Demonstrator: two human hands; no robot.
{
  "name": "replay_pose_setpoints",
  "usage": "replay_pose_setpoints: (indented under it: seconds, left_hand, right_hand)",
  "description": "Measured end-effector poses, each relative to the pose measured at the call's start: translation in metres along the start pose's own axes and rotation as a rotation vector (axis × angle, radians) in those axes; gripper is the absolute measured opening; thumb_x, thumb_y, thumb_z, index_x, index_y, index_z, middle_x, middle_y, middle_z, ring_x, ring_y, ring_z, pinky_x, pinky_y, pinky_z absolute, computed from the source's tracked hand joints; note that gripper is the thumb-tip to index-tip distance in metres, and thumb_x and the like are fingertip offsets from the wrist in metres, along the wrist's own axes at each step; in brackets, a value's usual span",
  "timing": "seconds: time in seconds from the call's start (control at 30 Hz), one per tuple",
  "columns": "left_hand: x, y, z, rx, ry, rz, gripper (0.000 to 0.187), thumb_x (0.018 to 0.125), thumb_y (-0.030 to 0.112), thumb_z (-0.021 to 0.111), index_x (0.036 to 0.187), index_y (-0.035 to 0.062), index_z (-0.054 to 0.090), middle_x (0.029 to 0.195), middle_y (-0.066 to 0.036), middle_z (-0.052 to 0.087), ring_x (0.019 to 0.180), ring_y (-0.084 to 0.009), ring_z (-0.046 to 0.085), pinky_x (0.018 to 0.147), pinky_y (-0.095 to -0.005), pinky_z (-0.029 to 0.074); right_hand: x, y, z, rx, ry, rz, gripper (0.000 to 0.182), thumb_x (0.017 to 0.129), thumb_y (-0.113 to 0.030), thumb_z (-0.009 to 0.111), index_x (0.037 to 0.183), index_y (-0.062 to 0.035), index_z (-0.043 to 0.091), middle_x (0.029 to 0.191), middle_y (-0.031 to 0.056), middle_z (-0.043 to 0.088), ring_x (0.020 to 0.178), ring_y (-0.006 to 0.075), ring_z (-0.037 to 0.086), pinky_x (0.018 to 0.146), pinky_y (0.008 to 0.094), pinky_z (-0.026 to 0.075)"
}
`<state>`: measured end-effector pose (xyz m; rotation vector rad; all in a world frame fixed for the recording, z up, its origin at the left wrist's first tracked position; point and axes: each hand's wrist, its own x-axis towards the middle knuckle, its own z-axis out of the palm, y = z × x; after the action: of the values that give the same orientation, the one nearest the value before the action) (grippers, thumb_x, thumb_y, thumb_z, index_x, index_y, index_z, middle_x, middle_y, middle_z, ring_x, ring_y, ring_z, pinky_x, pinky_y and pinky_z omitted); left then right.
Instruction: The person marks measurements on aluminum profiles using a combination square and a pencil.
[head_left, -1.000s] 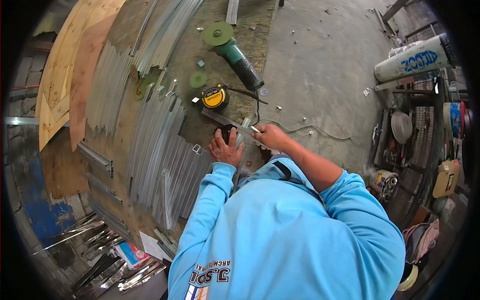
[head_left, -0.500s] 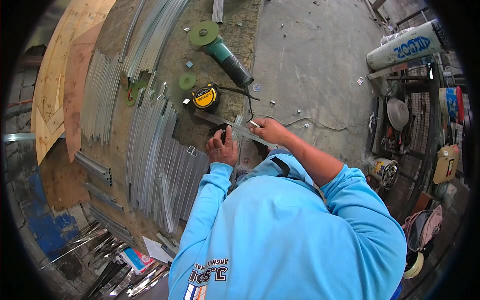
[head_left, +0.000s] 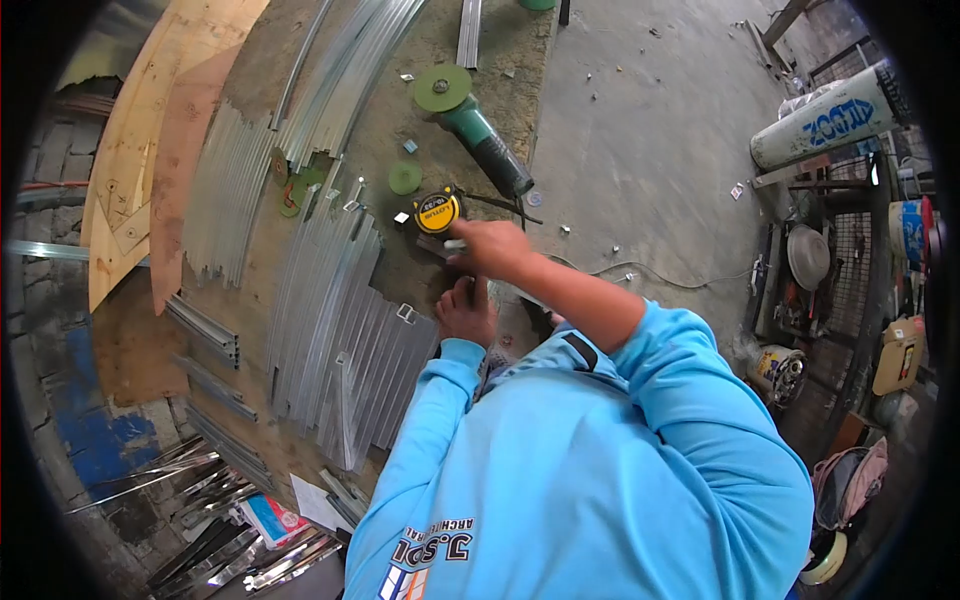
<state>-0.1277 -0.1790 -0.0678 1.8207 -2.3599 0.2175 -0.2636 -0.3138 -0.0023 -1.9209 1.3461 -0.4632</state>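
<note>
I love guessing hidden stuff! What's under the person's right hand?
The end of a grey metal strip pokes out beside the right hand and seems to run beneath it. The hand covers the rest, so anything else there can't be seen.

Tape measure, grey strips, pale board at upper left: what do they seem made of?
Tape measure: probably hard plastic, black and yellow, judging by its moulded-looking case.
Grey strips: seemingly metal, bare and silvery, from their sheen and straight edges; whether aluminium or steel, the look leaves open.
Pale board: apparently unpainted wood, perhaps plywood, since dark knots show.
</note>
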Motion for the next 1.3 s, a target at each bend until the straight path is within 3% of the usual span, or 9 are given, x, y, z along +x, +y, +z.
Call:
replay_pose_setpoints:
  seconds: [0.07, 0.33, 0.47, 0.77, 0.83, 0.97, 1.03, 1.17, 1.3]
  left_hand:
    - [0.001, -0.001, -0.001, -0.005, -0.005, 0.004, 0.075, 0.079, 0.031, 0.069, 0.148, 0.0196, 0.041, 0.125, -0.015, 0.052, 0.1, -0.0366, 0.052, 0.083, -0.0521, 0.046]
    - [-0.001, -0.001, 0.001, -0.042, 0.041, 0.005, 0.073, 0.078, 0.029, 0.071, 0.145, 0.018, 0.045, 0.126, -0.014, 0.052, 0.098, -0.0356, 0.053, 0.082, -0.0518, 0.047]
    - [0.001, -0.001, -0.001, -0.073, -0.037, -0.008, 0.075, 0.079, 0.026, 0.073, 0.147, 0.0187, 0.044, 0.129, -0.013, 0.048, 0.106, -0.0354, 0.049, 0.087, -0.0529, 0.045]
    - [0.002, -0.002, 0.0, -0.124, -0.038, 0.033, 0.075, 0.08, 0.022, 0.073, 0.148, 0.014, 0.043, 0.132, -0.013, 0.045, 0.106, -0.0335, 0.047, 0.09, -0.0512, 0.044]
    - [0.002, -0.002, 0.001, -0.129, -0.038, 0.041, 0.075, 0.081, 0.021, 0.073, 0.148, 0.0134, 0.042, 0.132, -0.013, 0.045, 0.106, -0.0336, 0.047, 0.09, -0.0512, 0.044]
    - [0.001, -0.004, 0.002, -0.125, -0.027, 0.051, 0.075, 0.082, 0.02, 0.071, 0.15, 0.0141, 0.04, 0.133, -0.014, 0.045, 0.106, -0.0336, 0.046, 0.089, -0.0515, 0.043]
    - [0.0, -0.005, 0.002, -0.114, -0.038, 0.051, 0.075, 0.082, 0.02, 0.071, 0.15, 0.0144, 0.04, 0.133, -0.014, 0.044, 0.106, -0.0336, 0.046, 0.089, -0.0516, 0.042]
    - [0.001, -0.005, 0.0, -0.079, -0.048, 0.048, 0.073, 0.083, 0.021, 0.071, 0.15, 0.0151, 0.041, 0.132, -0.013, 0.045, 0.106, -0.033, 0.046, 0.09, -0.0507, 0.042]
    - [0.002, -0.003, -0.003, -0.084, -0.062, 0.029, 0.069, 0.083, 0.023, 0.071, 0.146, 0.0155, 0.046, 0.132, -0.011, 0.045, 0.107, -0.0315, 0.046, 0.09, -0.0488, 0.043]
  right_hand:
    - [0.03, -0.009, 0.016, -0.21, -0.314, -0.071, 0.033, 0.088, -0.034, 0.063, 0.116, -0.017, 0.065, 0.104, 0.011, 0.071, 0.097, 0.0344, 0.068, 0.079, 0.0458, 0.055]
    - [0.047, 0.012, 0.015, 0.022, -0.046, -0.265, 0.032, 0.088, -0.035, 0.063, 0.112, -0.0137, 0.068, 0.098, 0.0137, 0.071, 0.092, 0.0358, 0.069, 0.077, 0.0476, 0.054]
    - [0.008, 0.03, -0.05, 0.245, 0.055, 0.177, 0.039, 0.091, -0.04, 0.065, 0.088, -0.0025, 0.071, 0.082, 0.0234, 0.068, 0.082, 0.0408, 0.068, 0.073, 0.049, 0.051]
    - [-0.099, 0.118, -0.055, 0.185, 0.087, 0.421, 0.047, 0.096, -0.043, 0.059, 0.085, 0.0019, 0.067, 0.078, 0.0259, 0.064, 0.074, 0.0421, 0.064, 0.07, 0.0496, 0.048]
    - [-0.109, 0.119, -0.057, 0.306, 0.124, 0.511, 0.05, 0.099, -0.046, 0.057, 0.082, 0.0003, 0.061, 0.066, 0.0082, 0.055, 0.061, 0.0172, 0.052, 0.062, 0.0391, 0.046]
    - [-0.109, 0.124, -0.051, 0.491, 0.137, 0.539, 0.046, 0.102, -0.043, 0.054, 0.086, -0.0009, 0.061, 0.071, 0.0058, 0.058, 0.063, 0.0158, 0.052, 0.062, 0.0356, 0.045]
    - [-0.105, 0.107, -0.052, 0.399, 0.369, 0.198, 0.044, 0.102, -0.043, 0.052, 0.094, -0.0013, 0.065, 0.074, 0.0193, 0.061, 0.07, 0.0343, 0.059, 0.068, 0.0416, 0.047]
    - [-0.095, 0.07, -0.055, 0.49, 0.139, 0.299, 0.039, 0.102, -0.042, 0.054, 0.102, -0.004, 0.065, 0.082, 0.0187, 0.065, 0.075, 0.035, 0.061, 0.07, 0.0422, 0.049]
    - [-0.084, 0.046, -0.036, 0.377, 0.027, 0.037, 0.033, 0.101, -0.037, 0.056, 0.11, -0.0065, 0.064, 0.094, 0.0215, 0.068, 0.086, 0.0405, 0.066, 0.076, 0.0456, 0.051]
